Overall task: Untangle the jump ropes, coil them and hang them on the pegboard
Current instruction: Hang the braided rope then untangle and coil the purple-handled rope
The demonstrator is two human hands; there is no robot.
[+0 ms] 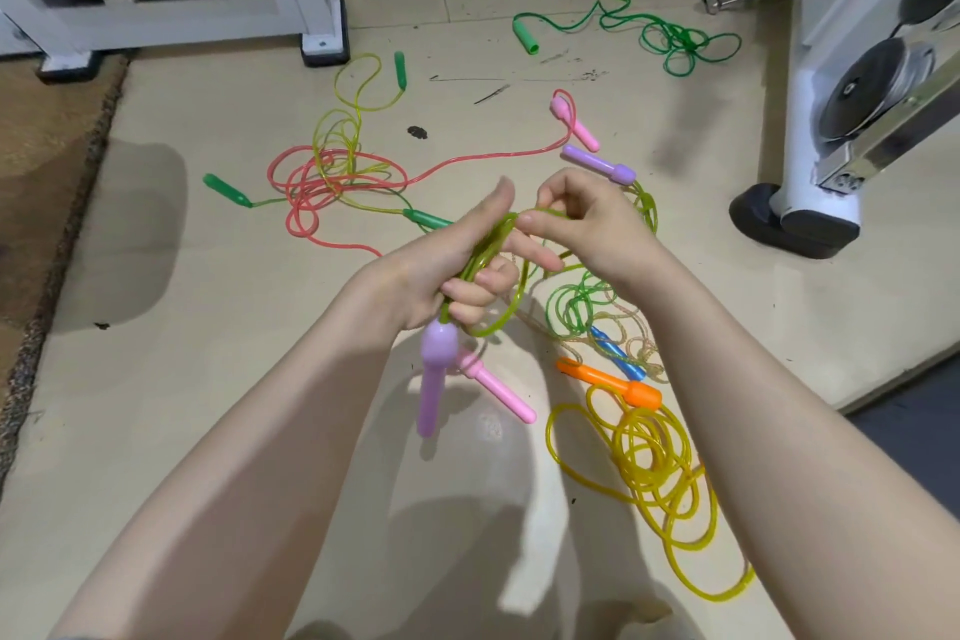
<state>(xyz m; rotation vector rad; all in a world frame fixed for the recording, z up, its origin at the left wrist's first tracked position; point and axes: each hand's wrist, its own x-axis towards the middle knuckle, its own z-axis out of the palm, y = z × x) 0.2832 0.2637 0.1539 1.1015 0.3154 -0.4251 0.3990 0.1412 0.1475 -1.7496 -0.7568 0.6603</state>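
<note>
Head view: left hand (457, 270) grips bundle of lime cord (485, 250), purple handle (435, 374) dangling below fist. Right hand (587, 218) pinches cord's top loop. Cord looks light, springy, slick plastic; likely uncoils if loosened, so hold the coils themselves. Other ropes lie tangled across floor (208, 379).

One camera sits on the person's head, looking forward and down at the floor (218, 405); both arms reach up from the bottom of the frame, very near
</note>
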